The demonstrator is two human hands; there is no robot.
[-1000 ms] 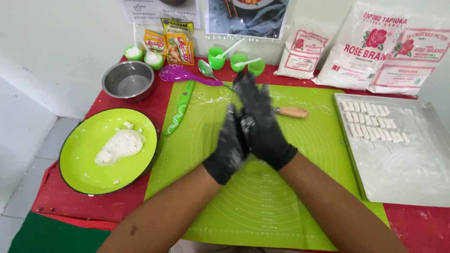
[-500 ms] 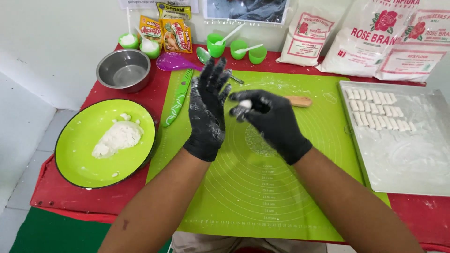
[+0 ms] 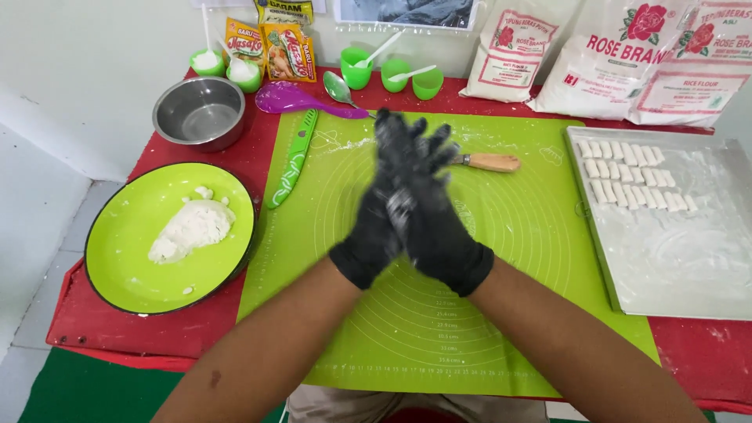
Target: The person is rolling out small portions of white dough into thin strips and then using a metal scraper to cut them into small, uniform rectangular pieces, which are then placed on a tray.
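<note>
Hands pressed palm to palm over the middle of the mat (image 3: 501,313), that's the whole step right now: left hand (image 3: 374,227) and right hand (image 3: 439,219) in black gloves, fingers stretched flat and pointing toward the far edge, floury and a bit blurred. Can't tell if a bit of dough is between the palms, nothing pokes out, so I won't guess. My take on doing this well: keep the palms flat and the pressure light and even, and stay above the mat so anything that drops lands there and not on the red table (image 3: 117,329). The dough lump (image 3: 192,229) sits on the green plate (image 3: 125,266) at the table's left edge, well apart from the hands. Finished pieces (image 3: 623,176) are lined up in the far corner of the tray (image 3: 681,274) at the right edge. A wooden-handled tool (image 3: 489,162) lies just beyond the fingertips, so watch the reach forward.
</note>
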